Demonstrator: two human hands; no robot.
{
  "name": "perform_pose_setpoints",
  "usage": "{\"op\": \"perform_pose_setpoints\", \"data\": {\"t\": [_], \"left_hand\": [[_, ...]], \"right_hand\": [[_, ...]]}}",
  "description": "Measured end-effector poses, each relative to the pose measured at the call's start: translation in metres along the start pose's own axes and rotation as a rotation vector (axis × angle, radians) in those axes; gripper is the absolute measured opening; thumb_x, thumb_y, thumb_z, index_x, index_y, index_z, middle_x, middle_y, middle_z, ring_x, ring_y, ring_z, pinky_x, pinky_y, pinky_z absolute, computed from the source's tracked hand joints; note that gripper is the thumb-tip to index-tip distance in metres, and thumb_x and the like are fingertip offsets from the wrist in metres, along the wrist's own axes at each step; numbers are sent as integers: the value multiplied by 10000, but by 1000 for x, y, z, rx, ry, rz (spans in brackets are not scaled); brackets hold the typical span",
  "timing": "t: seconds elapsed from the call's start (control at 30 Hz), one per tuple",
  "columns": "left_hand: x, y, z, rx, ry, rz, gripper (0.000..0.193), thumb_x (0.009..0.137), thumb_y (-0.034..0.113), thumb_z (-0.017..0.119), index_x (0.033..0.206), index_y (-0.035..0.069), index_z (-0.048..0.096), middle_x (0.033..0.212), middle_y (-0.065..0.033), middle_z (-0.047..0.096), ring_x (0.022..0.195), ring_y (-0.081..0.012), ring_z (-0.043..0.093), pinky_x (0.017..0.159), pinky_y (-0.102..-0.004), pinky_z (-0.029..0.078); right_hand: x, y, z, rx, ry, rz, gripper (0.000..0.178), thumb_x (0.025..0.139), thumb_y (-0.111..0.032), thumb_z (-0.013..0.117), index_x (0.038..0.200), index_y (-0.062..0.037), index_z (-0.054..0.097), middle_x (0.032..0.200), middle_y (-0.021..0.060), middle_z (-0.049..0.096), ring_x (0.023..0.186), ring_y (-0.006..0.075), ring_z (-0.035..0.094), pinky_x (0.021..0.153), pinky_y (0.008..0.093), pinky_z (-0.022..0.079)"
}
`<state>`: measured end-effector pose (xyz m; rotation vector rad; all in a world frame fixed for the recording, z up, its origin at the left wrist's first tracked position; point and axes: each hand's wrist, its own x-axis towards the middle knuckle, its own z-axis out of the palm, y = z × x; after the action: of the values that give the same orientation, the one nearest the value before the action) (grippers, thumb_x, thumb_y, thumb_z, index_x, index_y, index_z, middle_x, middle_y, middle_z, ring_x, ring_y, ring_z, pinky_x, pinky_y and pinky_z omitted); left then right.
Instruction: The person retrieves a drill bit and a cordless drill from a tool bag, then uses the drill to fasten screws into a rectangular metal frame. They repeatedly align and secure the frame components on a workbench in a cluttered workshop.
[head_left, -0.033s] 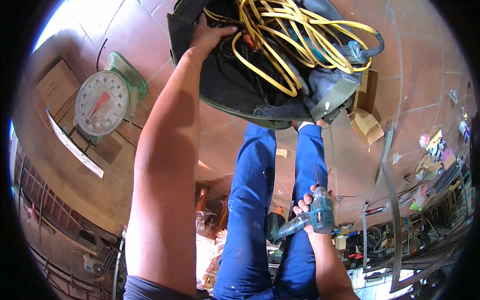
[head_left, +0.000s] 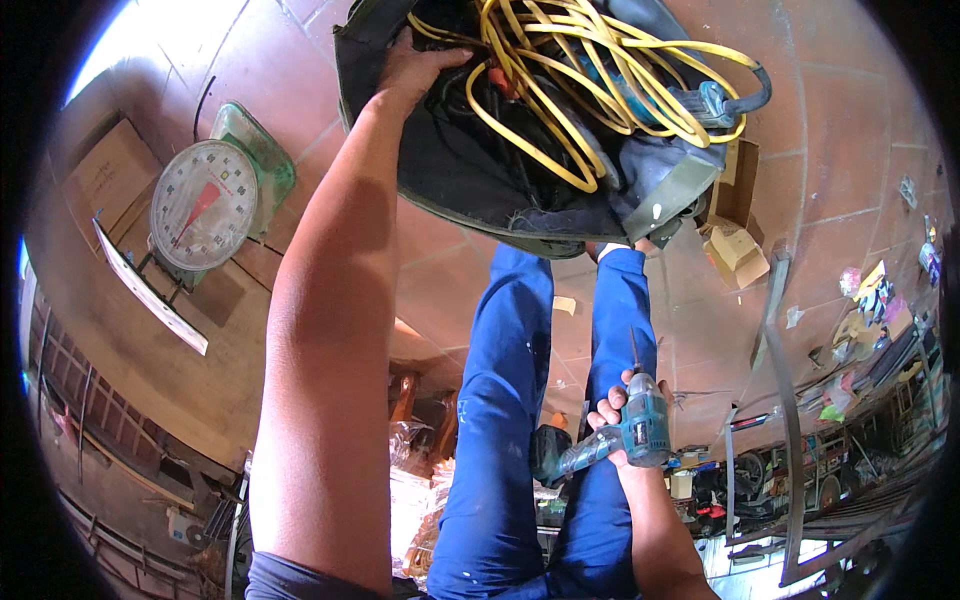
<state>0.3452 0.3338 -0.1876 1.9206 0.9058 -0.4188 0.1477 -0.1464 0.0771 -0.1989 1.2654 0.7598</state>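
At the top, a dark fabric tool bag (head_left: 490,215) gapes open. My left hand (head_left: 412,72) is at its left inner side, thumb stretched to the right and the other fingers mostly hidden, apparently gripping the bag's wall. Loops of yellow cord (head_left: 545,165) pile over the bag. Under them shows a teal-and-black power tool (head_left: 712,103) at the right side. Lower down, in front of my blue trouser legs, my right hand (head_left: 612,408) is closed around a teal cordless driver (head_left: 643,425). Its thin bit points up, away from me, and its black battery end lies to the left.
A green weighing scale (head_left: 205,205) with a round dial stands at the left, by flat cardboard (head_left: 110,180). An opened small carton (head_left: 735,255) lies right of the bag. Further right are a bent metal bar (head_left: 780,370) and scattered clutter (head_left: 870,310) on the tiled floor.
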Motion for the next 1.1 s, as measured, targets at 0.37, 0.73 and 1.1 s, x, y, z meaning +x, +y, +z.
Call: {"op": "perform_pose_setpoints", "data": {"t": [0.37, 0.73, 1.1], "left_hand": [[-14, 1, 5, 157, 285, -210, 651, 808, 135, 751, 1388, -58, 528, 1348, -268, 624, 1283, -406, 590, 1101, -443, 446], [-85, 23, 23, 873, -25, -251, 653, 928, 173, 638, 1499, -42, 408, 1626, -268, 293, 1388, -455, 473, 1152, -472, 409], [-237, 56, 0, 82, 547, -214, 360, 870, 266, 841, 1049, -2, 680, 987, -87, 697, 800, -170, 677, 728, -298, 559]], "right_hand": [[11, -5, 11, -42, 94, 7, 687, 990, -695, 362, 1275, -136, 642, 886, 106, 713, 685, 231, 627, 686, 413, 448], [12, -5, 8, -26, 93, -19, 664, 985, -672, 392, 1254, -113, 631, 887, 124, 708, 687, 251, 586, 690, 415, 443], [50, -21, 53, -352, -76, 71, 609, 1005, -540, 414, 1302, -27, 554, 993, 244, 672, 808, 296, 677, 744, 408, 566]]}}
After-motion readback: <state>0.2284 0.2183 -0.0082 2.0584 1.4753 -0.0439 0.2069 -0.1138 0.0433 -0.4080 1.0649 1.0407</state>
